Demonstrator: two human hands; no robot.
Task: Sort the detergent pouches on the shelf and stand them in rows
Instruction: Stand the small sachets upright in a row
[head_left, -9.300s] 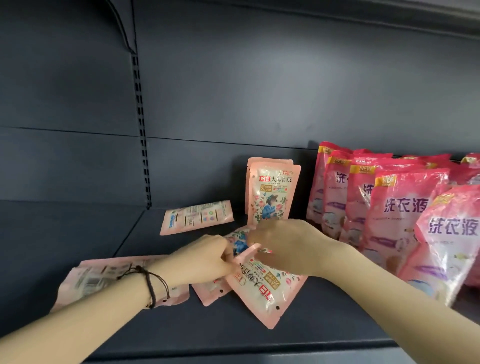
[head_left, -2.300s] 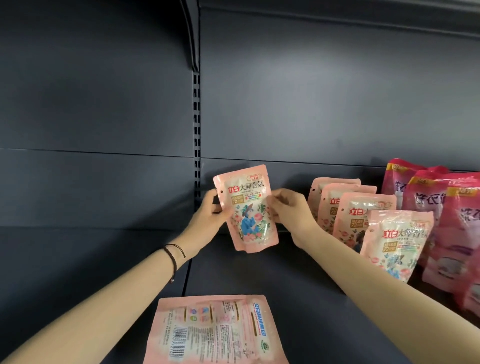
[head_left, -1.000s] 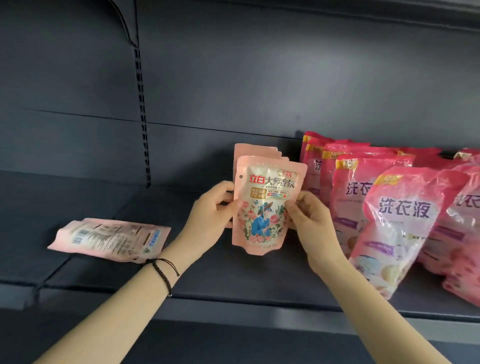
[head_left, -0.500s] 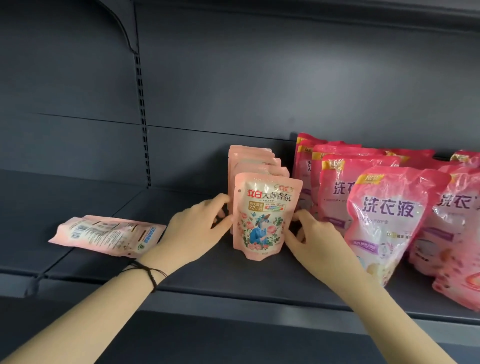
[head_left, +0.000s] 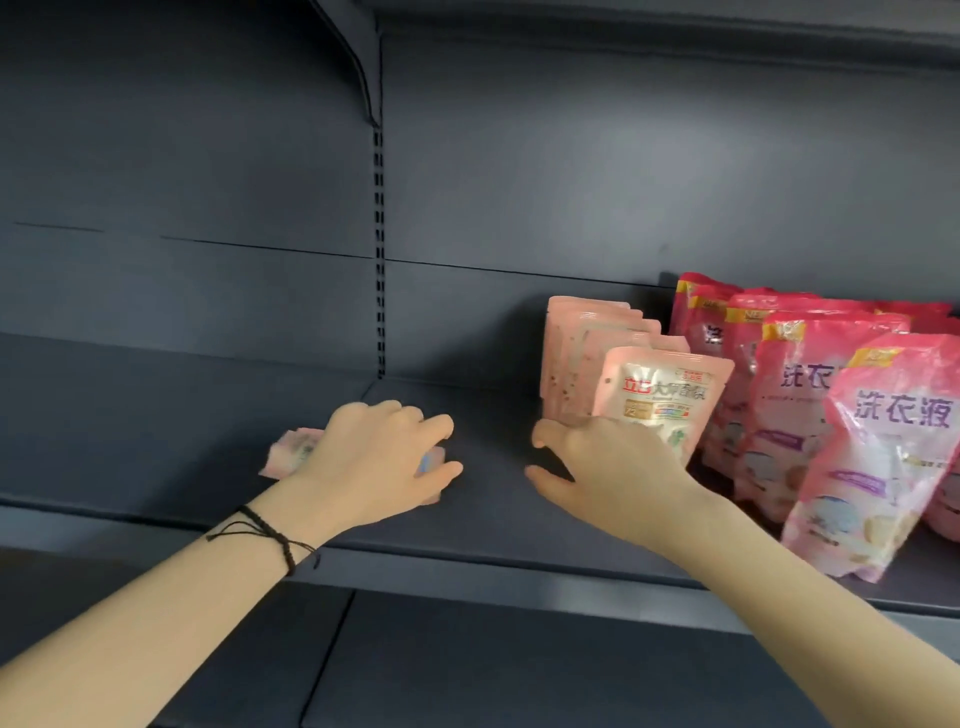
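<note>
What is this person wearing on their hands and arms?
Both forearms are bare, with no sleeves in view and no gloves. The wrist of the left hand carries a thin black cord bracelet, knotted, with loose strands. The right hand and its wrist show no ring, watch or band.

Bare forearms without sleeves; a thin black cord bracelet circles the left wrist.
</note>
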